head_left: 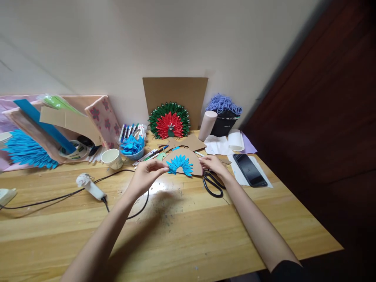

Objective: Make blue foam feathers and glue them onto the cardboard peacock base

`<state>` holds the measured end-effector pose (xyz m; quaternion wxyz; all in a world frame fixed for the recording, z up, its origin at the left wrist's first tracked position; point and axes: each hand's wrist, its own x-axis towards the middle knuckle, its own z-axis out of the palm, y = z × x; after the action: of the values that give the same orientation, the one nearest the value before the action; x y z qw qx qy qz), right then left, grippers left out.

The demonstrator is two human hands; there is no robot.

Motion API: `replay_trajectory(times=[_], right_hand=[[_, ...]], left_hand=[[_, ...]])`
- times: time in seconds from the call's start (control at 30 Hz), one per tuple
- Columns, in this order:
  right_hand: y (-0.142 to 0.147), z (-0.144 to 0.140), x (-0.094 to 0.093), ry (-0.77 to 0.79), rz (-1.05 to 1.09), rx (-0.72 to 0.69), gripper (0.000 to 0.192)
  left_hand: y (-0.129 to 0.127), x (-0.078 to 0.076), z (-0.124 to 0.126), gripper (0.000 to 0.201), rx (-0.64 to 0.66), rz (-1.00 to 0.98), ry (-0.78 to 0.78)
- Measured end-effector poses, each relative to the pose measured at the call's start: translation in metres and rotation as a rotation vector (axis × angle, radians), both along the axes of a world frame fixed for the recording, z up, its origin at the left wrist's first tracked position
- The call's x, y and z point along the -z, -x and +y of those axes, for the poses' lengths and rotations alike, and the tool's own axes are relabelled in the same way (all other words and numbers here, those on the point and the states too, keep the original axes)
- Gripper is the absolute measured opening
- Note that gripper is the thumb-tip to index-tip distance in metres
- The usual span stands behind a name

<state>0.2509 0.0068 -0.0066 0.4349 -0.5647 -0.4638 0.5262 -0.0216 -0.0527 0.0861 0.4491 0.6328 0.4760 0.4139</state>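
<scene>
A fan-shaped piece of cardboard (192, 156) is held up a little above the table between my two hands. Blue ribbon petals (181, 164) form an arc around its inner notch. At its left end my left hand (150, 172) pinches the edge beside the blue petals. My right hand (214, 163) grips the right edge with thumb and fingers. Black-handled scissors (213, 185) lie just below my right hand, their blades partly hidden. A bowl of loose blue petals (133, 148) stands beyond my left hand.
A red and green peacock fan (169, 121) leans on a cardboard sheet (176, 88). A paper cup (112, 158), white glue gun (91, 187) and its cable lie left. A phone (249, 170), pink cylinder (208, 125) and purple yarn (223, 105) are right.
</scene>
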Motion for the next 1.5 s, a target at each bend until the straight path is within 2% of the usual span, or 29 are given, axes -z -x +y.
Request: replay_trajectory(times=[0.17,0.3,0.37,0.43,0.57,0.7,0.83,1.0,1.07,1.23,1.5], right_hand=[[0.012,-0.011,-0.009,-0.003,0.032,-0.049,0.020],[0.031,-0.037,-0.011,-0.041,0.111,-0.012,0.026],[0.044,-0.052,-0.010,-0.032,0.167,0.012,0.029],[0.056,-0.064,-0.010,-0.038,0.164,-0.026,0.031],[0.066,-0.070,-0.011,-0.116,0.047,-0.081,0.028],[0.065,-0.066,-0.005,-0.103,-0.061,-0.070,0.028],[0.064,-0.067,0.004,-0.129,-0.177,-0.087,0.028],[0.071,-0.073,0.004,-0.458,-0.640,0.027,0.021],[0.077,-0.075,0.003,-0.500,-0.736,-0.020,0.013],[0.090,-0.076,0.008,-0.466,-0.767,-0.193,0.012],[0.087,-0.071,0.017,-0.474,-0.670,-0.225,0.002]], left_hand=[[0.014,0.007,-0.006,0.019,-0.034,-0.001,0.021],[0.023,0.013,-0.011,0.023,-0.144,-0.060,0.056],[0.026,0.012,-0.014,0.025,-0.209,-0.102,0.075],[0.028,0.009,-0.017,0.027,-0.230,-0.123,0.077],[0.028,0.002,-0.019,0.027,-0.146,-0.087,0.069],[0.027,0.007,-0.008,0.022,-0.027,-0.002,0.015],[0.018,0.021,0.004,0.018,0.138,0.162,-0.027],[0.004,0.048,0.020,0.018,0.253,0.302,0.000],[0.002,0.059,0.026,0.018,0.275,0.322,-0.011],[0.002,0.077,0.032,0.019,0.288,0.317,-0.028],[0.002,0.089,0.033,0.016,0.305,0.241,0.008]])
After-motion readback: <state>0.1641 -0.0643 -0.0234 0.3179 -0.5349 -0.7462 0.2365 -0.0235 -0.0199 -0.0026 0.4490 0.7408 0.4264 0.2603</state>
